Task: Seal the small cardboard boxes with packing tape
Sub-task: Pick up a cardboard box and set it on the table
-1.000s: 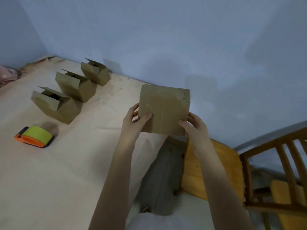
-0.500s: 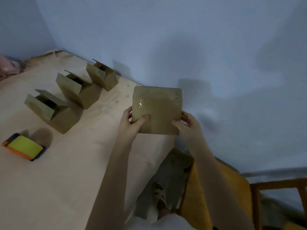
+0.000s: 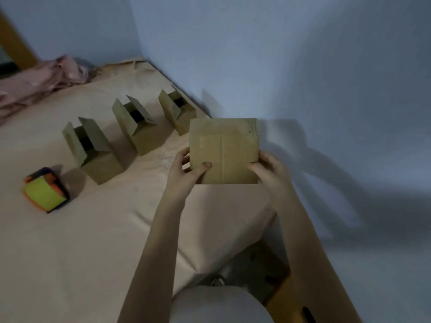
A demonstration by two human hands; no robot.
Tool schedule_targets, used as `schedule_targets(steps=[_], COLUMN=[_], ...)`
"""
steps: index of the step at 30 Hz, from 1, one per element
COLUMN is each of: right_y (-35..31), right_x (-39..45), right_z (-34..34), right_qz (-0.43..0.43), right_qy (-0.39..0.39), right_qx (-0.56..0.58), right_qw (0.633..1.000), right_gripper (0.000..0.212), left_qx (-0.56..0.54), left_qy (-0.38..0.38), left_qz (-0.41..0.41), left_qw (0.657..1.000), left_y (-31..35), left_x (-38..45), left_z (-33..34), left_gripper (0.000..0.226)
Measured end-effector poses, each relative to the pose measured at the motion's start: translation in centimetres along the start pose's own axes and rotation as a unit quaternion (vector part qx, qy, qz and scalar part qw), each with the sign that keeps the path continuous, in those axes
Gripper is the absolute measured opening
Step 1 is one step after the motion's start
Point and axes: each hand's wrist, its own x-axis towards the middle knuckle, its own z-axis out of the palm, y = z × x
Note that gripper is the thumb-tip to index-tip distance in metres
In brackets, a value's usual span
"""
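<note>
I hold a small cardboard box up above the right edge of the bed, its closed face toward me with a strip of clear tape across the seam. My left hand grips its lower left side, thumb on the front. My right hand grips the lower right side. Three more small boxes stand in a row on the bed with their flaps open: the near one, the middle one and the far one. A tape dispenser, orange with a yellow-green roll, lies at the left.
The bed sheet is beige and wrinkled. A pink crumpled cloth lies at the back left. A blue wall runs along the bed's right side. A wooden chair seat and floor show below my arms.
The view has swung left and down. The held box has turned so that its taped seam faces me. Both hands keep their hold on its lower sides.
</note>
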Motion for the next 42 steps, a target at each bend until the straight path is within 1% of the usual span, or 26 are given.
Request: schedule_targets(steps=[2,3,5,6,10,13,14,16,18,22,25,28,32,34,35,38,40,42], right_y=[0.2,0.4,0.5,0.4,0.4,1.3,1.3,1.2,1.1,0.0,-0.3,-0.6,-1.7,-1.3,-0.9,0.1,0.1,-0.4], right_x=[1.3,1.7,2.3,2.6,3.8,4.7,5.0,5.4,5.6,5.8,5.8,5.7,6.1,6.0,5.9,5.8,6.2,7.1], right_z=[0.0,0.0,0.2,0.4,0.0,-0.9,-1.2,-1.9,-2.6,-3.7,-3.5,-2.4,0.1,1.2,1.6,2.3,2.5,2.4], right_qz=[0.003,0.007,0.005,0.001,0.004,0.018,0.023,0.024,0.019,0.006,-0.001,0.008,-0.002,0.011,0.020,0.036,0.038,0.029], right_qy=[-0.036,-0.052,-0.072,-0.079,-0.089,-0.074,-0.064,-0.042,-0.024,0.006,0.004,-0.012,-0.031,-0.061,-0.083,-0.124,-0.141,-0.170], right_qx=[0.013,0.016,0.017,0.019,0.039,0.059,0.066,0.084,0.083,0.097,0.109,0.099,0.078,0.069,0.061,0.040,0.036,0.030], right_qw=[0.999,0.998,0.997,0.997,0.995,0.995,0.995,0.995,0.996,0.995,0.994,0.995,0.996,0.996,0.995,0.991,0.989,0.985], right_gripper=[0.052,0.048,0.027,0.022,0.027,0.045,0.047,0.047,0.041,0.038,0.039,0.043,0.048,0.051,0.049,0.028,0.021,0.019], left_qx=[0.000,0.000,0.005,0.009,0.035,0.069,0.072,0.075,0.077,0.077,0.076,0.064,0.046,0.036,0.030,0.015,0.004,-0.006], left_qy=[0.013,0.019,0.035,0.044,0.046,0.027,0.022,0.008,-0.010,-0.045,-0.056,-0.037,-0.017,-0.008,0.001,0.032,0.050,0.071], left_qz=[-0.010,-0.016,-0.024,-0.027,-0.043,-0.044,-0.042,-0.049,-0.058,-0.041,-0.038,-0.038,-0.038,-0.039,-0.038,-0.055,-0.068,-0.061], left_qw=[1.000,1.000,0.999,0.999,0.997,0.996,0.996,0.996,0.995,0.995,0.995,0.996,0.998,0.999,0.999,0.998,0.996,0.996], left_y=[-0.3,-0.5,-0.8,-0.8,0.2,0.5,0.6,0.6,0.7,2.0,2.3,1.8,2.1,1.5,1.0,-0.4,-0.8,-0.9], left_x=[0.3,0.2,0.2,0.3,1.6,2.5,2.8,3.3,3.6,5.1,5.7,5.6,6.2,5.8,5.4,4.2,3.6,3.4], left_z=[0.1,0.0,-0.2,-0.3,0.1,1.4,1.8,2.6,3.4,4.2,4.0,2.8,0.1,-1.3,-1.9,-3.1,-3.7,-4.0], left_gripper=[0.054,0.053,0.051,0.051,0.052,0.052,0.053,0.054,0.055,0.054,0.054,0.053,0.051,0.051,0.050,0.046,0.042,0.039])
